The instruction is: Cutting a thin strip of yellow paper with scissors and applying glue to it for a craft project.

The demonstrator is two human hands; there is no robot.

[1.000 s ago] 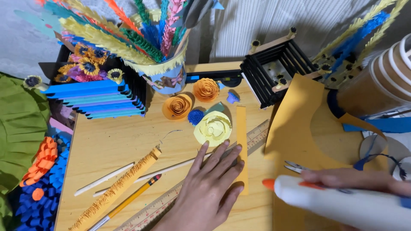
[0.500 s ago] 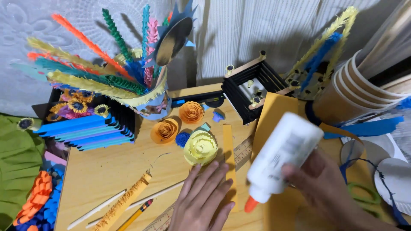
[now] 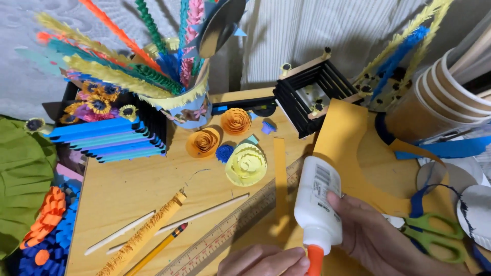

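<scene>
Glue bottle [image 3: 318,204] inverted in right hand [image 3: 378,237]; left hand [image 3: 263,260] fingers at orange nozzle.

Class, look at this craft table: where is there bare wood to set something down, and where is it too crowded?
Bare wood lies between the blue folded paper stack, the orange paper rose and the thin wooden sticks. The back edge and right side are crowded: paper flowers, black stick frame, orange card, green scissors.

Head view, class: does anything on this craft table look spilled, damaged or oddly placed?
Nothing spilled or broken. The white glue bottle is tipped nozzle-down in the right hand, and the wooden ruler lies at a slant.
</scene>
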